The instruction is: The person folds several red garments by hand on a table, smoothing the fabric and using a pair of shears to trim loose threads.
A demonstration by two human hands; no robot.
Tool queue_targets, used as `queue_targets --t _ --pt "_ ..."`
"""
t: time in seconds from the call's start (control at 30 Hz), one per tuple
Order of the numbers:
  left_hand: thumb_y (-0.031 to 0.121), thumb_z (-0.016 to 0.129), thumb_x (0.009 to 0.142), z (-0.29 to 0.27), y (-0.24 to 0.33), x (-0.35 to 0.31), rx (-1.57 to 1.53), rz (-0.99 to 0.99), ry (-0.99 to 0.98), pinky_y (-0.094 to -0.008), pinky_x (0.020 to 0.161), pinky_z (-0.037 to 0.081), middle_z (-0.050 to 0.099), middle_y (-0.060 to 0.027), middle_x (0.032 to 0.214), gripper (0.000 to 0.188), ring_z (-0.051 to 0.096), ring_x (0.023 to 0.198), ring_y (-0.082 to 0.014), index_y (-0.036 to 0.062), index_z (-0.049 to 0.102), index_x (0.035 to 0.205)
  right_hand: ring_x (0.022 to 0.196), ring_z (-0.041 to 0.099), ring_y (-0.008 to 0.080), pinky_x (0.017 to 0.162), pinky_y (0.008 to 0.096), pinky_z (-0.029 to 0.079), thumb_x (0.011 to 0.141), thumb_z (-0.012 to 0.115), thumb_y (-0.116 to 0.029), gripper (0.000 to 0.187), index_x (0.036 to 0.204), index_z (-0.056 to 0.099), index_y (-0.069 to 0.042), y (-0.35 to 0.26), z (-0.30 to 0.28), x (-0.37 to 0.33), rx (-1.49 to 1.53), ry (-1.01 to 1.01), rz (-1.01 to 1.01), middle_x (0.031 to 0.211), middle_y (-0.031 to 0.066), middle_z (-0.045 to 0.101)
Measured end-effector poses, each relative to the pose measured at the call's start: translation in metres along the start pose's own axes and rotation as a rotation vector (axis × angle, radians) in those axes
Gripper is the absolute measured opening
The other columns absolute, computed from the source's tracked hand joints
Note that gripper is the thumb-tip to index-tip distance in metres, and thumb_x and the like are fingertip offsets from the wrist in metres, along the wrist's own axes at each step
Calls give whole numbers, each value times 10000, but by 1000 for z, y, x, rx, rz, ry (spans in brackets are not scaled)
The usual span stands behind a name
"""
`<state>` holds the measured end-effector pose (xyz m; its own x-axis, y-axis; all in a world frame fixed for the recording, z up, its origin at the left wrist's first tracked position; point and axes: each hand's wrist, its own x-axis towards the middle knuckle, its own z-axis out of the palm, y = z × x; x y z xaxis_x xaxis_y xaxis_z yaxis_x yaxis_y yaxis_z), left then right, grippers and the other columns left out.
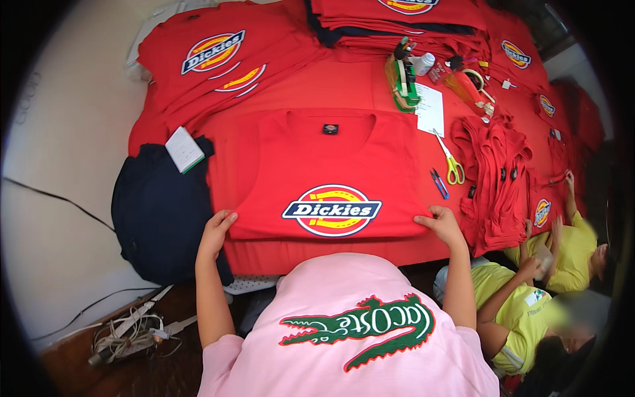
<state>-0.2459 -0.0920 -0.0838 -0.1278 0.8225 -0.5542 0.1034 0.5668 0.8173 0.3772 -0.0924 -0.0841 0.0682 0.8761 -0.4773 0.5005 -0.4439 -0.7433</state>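
Note:
A red shirt (278,165) with a round printed emblem on its front lies spread before me, its neckline and small dark label at the far end. The near edge is folded across in a straight line. My left hand (218,228) pinches the fold's left corner between thumb and fingers. At the right corner, my right hand (442,223) grips the cloth the same way. To the right of the shirt lie yellow-handled scissors (454,171) and small blue thread snips (439,184).
Red shirts (172,73) lie at the far left, with a folded stack (397,26) behind. A green tape dispenser (402,83), paper sheet (430,109) and red garment pile (493,178) are on the right. Dark cloth (155,212) bears a notepad (184,149). Two people in yellow (512,311) sit right.

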Motion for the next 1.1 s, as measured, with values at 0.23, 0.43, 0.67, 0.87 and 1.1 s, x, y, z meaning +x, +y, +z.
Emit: queue_targets --t 0.23,0.43,0.67,0.87,1.1 --pt "253 892 799 18 1 -9 803 233 132 -405 966 500 673 -157 1054 327 648 1064 -315 -1 725 921 687 647 242 675 395 504 739 918 -199 379 1001 727 -3 -4 22 -15 -476 103 20 827 117 698" --pt "143 791 870 87 23 -26 890 703 349 -508 1064 476 640 -184 1305 357 597 1245 -394 31 666 1185 1118 675 352 965 463 532 915 747 -166 487 1359 606 -25 -53 49 -13 -625 379 -402 1350 195 642" --pt "473 594 1035 195 -7 21 1100 830 79 -517 1308 200 269 -192 1728 822 258 1601 -351 -19 318 1632 1610 253 337 1304 501 223 1074 558 -262 672 1651 308 -25 -48 147 35 -721 270 -632 1729 178 284" --pt "535 539 1048 162 38 114 1182 800 259 -548 1308 168 279 -122 1740 785 242 1610 -324 78 336 1653 1623 216 337 1307 528 181 1126 439 -323 627 1684 265 -94 -62 102 122 -857 389 -598 1759 126 236" --pt "544 489 1068 143 77 199 1225 795 436 -605 1301 119 242 -63 1765 740 203 1628 -291 148 326 1673 1585 300 361 1284 571 230 1109 443 -396 650 1677 295 -118 -106 90 216 -1058 516 -600 1755 95 261"
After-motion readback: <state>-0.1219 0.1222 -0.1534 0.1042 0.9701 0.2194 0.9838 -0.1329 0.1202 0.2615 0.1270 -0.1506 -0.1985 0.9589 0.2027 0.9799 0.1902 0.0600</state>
